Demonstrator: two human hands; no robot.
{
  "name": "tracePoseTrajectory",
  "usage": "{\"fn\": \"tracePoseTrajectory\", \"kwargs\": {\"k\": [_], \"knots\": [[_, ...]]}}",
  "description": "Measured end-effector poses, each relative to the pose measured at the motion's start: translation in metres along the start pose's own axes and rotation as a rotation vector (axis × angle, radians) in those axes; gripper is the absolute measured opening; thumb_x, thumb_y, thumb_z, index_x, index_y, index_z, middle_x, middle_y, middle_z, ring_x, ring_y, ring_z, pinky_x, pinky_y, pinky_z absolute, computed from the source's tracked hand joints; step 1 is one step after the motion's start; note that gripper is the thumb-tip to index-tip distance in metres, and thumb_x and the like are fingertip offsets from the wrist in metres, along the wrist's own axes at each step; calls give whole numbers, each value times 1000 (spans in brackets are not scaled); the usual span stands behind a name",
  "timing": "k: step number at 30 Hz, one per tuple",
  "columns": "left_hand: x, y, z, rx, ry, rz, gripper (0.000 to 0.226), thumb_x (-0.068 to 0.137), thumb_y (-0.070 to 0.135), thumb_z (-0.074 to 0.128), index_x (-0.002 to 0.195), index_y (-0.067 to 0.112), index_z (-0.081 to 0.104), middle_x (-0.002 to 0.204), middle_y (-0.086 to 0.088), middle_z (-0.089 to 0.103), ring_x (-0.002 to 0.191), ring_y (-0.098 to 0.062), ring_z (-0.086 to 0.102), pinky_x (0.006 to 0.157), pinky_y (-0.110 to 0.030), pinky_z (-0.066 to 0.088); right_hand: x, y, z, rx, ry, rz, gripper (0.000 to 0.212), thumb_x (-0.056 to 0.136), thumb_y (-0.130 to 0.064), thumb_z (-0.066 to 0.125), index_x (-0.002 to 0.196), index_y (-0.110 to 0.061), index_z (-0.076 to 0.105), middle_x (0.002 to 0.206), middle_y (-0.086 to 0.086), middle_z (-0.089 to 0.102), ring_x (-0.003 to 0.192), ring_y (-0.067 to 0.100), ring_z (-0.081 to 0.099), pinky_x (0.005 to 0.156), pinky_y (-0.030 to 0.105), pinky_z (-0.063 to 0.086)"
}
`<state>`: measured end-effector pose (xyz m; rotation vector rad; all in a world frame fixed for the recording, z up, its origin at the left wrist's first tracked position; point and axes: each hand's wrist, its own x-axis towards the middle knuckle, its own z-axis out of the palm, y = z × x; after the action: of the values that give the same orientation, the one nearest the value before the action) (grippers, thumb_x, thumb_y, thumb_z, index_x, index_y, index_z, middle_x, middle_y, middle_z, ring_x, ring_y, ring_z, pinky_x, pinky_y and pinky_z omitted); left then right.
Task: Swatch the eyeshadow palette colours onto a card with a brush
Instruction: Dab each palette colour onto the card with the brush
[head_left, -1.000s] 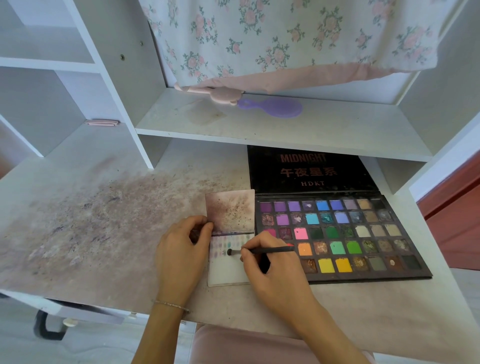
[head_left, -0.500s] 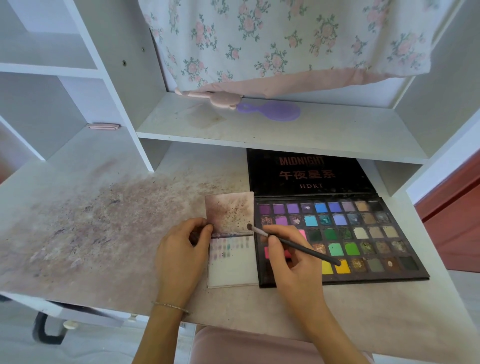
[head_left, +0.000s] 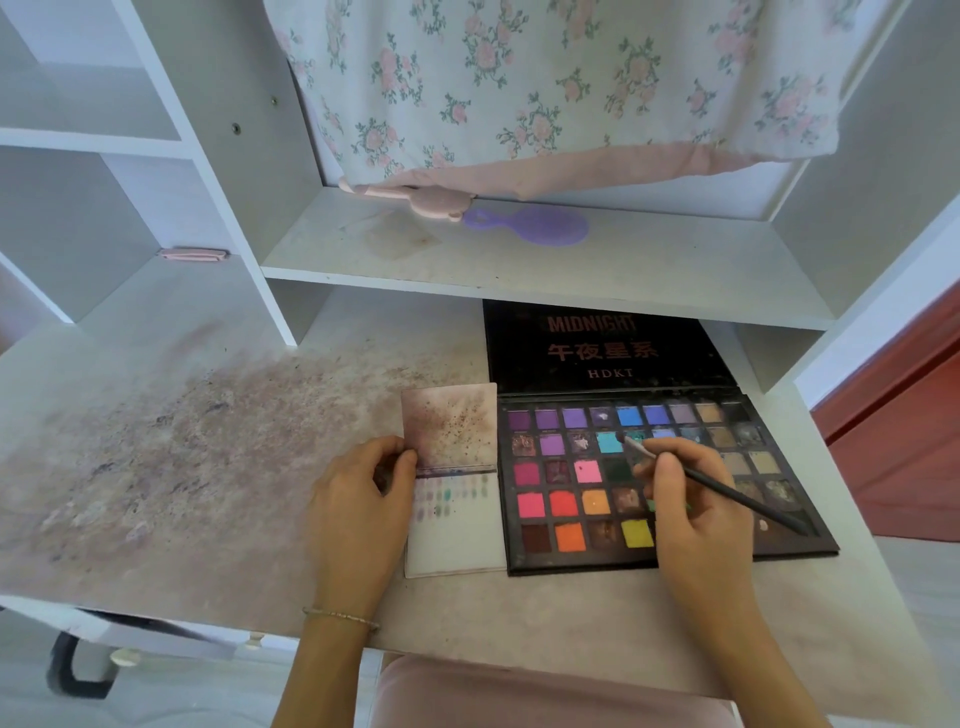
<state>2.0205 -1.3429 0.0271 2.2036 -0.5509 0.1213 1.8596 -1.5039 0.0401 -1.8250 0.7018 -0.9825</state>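
Note:
A black eyeshadow palette (head_left: 566, 512) lies open on the desk, its lid (head_left: 597, 348) leaning back under the shelf. To its left lies a white card (head_left: 457, 535) with small rows of colour swatches and a stained upper half. My right hand (head_left: 696, 514) pinches a thin dark brush (head_left: 727, 493) over the palette. The brush tip sits at the teal and blue pans in the second row. My left hand (head_left: 358, 499) rests at the card's left edge, fingers curled on it. My right hand hides several pans.
The desk top (head_left: 182, 457) is smeared with powder stains to the left. A shelf (head_left: 571, 270) above the palette carries a purple hairbrush (head_left: 535, 226) and a pink item (head_left: 415, 200). Floral cloth (head_left: 545, 88) hangs at the back. A pink stool (head_left: 519, 696) is below me.
My right hand has lifted the brush from the card and carried it right, over the palette, to the teal and blue pans. My left hand has stayed at the card.

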Motion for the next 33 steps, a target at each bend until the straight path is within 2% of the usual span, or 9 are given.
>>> {"fn": "tracePoseTrajectory", "kwargs": {"k": [4, 8, 11, 14, 19, 24, 33], "knots": [[0, -2, 1, -13, -15, 3, 8, 85, 18, 59, 86, 18, 67, 72, 6, 59, 68, -15, 52, 58, -26, 37, 7, 5, -16, -57, 50, -2, 32, 91, -6, 46, 85, -38, 52, 73, -8, 60, 68, -2, 59, 50, 9, 47], [0, -4, 2, -11, -12, 1, 8, 85, 18, 59, 88, 18, 67, 72, 4, 58, 69, -17, 52, 59, -28, 36, 11, 13, -31, -96, 89, 33, 32, 91, -6, 47, 84, -36, 52, 72, -3, 58, 62, 2, 56, 47, 17, 47], [0, -4, 2, -16, -17, -6, 10, 85, 19, 58, 90, 18, 67, 72, 4, 58, 70, -17, 52, 60, -29, 37, 12, 18, -37, -76, 123, 74, 33, 89, -1, 48, 82, -34, 52, 65, 0, 55, 53, 0, 53, 41, 12, 43], [0, -3, 2, -17, -26, -3, 10, 85, 19, 58, 90, 17, 66, 73, 2, 59, 70, -18, 52, 62, -29, 38, 13, 20, -37, -119, 99, 71, 31, 86, 1, 50, 80, -29, 52, 63, -2, 54, 54, -4, 53, 42, 7, 39], [-1, -3, 1, -21, -24, 11, 9, 86, 18, 58, 89, 16, 66, 73, -1, 61, 71, -22, 54, 63, -32, 41, 14, 22, -36, -174, 82, 78, 26, 84, 2, 51, 80, -24, 54, 63, -3, 55, 56, -5, 53, 44, 6, 39], [-1, -3, 1, -17, -18, 19, 9, 85, 17, 59, 88, 15, 67, 73, 0, 61, 70, -21, 54, 62, -31, 40, 14, 22, -37, -221, 67, 84, 33, 82, 1, 52, 73, -31, 50, 60, -4, 54, 56, -6, 53, 45, 5, 40], [0, -4, 1, -2, -22, 10, 11, 86, 19, 58, 92, 14, 67, 79, -2, 64, 75, -22, 56, 66, -34, 44, 14, 22, -38, -195, 60, 99, 32, 82, 2, 52, 73, -29, 50, 57, -2, 53, 54, -3, 54, 43, 8, 41]]}}
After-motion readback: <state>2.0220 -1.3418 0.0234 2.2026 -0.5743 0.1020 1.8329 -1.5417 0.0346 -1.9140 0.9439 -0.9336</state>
